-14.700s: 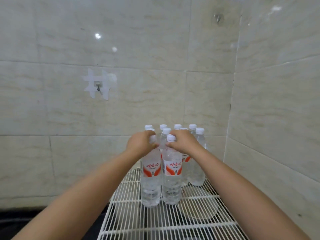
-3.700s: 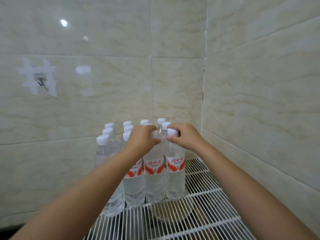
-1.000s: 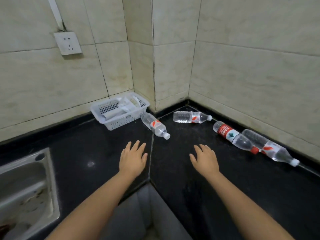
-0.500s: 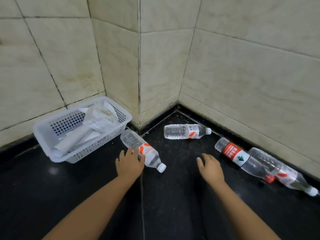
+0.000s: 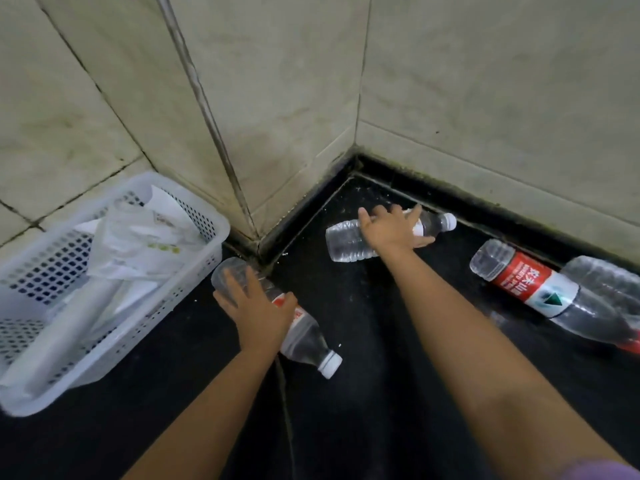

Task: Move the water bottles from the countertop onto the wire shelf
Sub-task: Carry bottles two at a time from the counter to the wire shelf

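Note:
Several clear water bottles lie on their sides on the black countertop in a tiled corner. My left hand wraps over the middle of a white-capped bottle beside the basket, thumb on its right side. Farther back, my right hand lies on a second white-capped bottle, fingers spread across its label. To the right lie a red-labelled bottle and another clear bottle, partly cut off by the frame edge. The wire shelf is out of view.
A white perforated plastic basket holding paper and plastic wrap sits at the left, against the wall and close to the left bottle's base. Beige tiled walls close in the corner behind the bottles.
Both hands have reached forward and come down on bottles: the left now wraps the bottle by the basket, the right has landed on the one in the corner. The view has moved closer.

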`<state>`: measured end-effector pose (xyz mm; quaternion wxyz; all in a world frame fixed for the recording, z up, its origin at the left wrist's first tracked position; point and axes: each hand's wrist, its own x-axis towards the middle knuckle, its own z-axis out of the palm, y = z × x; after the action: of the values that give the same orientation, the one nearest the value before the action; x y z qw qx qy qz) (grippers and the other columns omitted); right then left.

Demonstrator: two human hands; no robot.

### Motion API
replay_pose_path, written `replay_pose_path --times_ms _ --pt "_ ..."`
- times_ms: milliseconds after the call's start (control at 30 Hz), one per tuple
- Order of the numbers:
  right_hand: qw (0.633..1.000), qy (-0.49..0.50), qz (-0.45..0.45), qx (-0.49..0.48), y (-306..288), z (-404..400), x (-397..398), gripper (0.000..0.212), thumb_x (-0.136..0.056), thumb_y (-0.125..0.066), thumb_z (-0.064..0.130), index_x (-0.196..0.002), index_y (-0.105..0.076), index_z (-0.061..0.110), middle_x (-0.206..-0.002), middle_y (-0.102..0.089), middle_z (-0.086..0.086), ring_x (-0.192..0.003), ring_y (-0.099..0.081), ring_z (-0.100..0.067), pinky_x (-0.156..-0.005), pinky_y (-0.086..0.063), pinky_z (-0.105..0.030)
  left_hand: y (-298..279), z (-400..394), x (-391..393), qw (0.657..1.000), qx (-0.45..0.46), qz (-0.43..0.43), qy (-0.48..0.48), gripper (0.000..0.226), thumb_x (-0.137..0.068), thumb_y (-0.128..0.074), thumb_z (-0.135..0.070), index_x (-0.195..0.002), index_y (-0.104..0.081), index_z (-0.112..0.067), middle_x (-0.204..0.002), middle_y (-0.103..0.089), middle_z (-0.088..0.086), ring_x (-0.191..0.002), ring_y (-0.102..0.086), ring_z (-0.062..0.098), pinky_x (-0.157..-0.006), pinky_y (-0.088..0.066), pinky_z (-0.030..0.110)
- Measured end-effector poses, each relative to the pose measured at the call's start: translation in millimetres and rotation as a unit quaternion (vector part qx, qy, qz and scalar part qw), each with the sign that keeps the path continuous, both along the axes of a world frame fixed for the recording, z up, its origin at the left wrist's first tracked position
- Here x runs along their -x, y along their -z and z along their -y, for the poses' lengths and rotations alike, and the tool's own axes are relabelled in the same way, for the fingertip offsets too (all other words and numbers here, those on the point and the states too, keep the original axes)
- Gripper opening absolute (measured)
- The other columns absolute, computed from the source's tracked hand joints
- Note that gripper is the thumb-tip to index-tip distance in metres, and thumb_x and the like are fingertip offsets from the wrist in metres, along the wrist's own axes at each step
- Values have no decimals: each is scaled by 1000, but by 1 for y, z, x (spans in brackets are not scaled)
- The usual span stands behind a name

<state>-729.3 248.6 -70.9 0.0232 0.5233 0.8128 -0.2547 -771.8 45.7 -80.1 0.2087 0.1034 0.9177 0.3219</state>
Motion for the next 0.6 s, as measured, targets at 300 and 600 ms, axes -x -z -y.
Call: replay_pose_path --times_ms 300,600 --pt "973 -226 -32 -46 1 28 -57 13 -85 -54 25 -82 -64 17 -121 -54 3 -141 -12 -22 -106 -20 -57 -1 16 -8 998 -43 -8 37 81 -82 -65 -15 -146 -15 -14 -157 8 5 -143 11 32 -118 -3 43" --pt "955 -286 -61 47 -3 142 -208 71 -69 -68 14 -134 -40 17 -157 10 -3 -137 19 -10 -115 -13 -36 -8 76 -84 996 -67 -10 -66 73 -84 -61 -17 -145 -20 -13 -157 4 10 -143 5 35 -118 -5 47"
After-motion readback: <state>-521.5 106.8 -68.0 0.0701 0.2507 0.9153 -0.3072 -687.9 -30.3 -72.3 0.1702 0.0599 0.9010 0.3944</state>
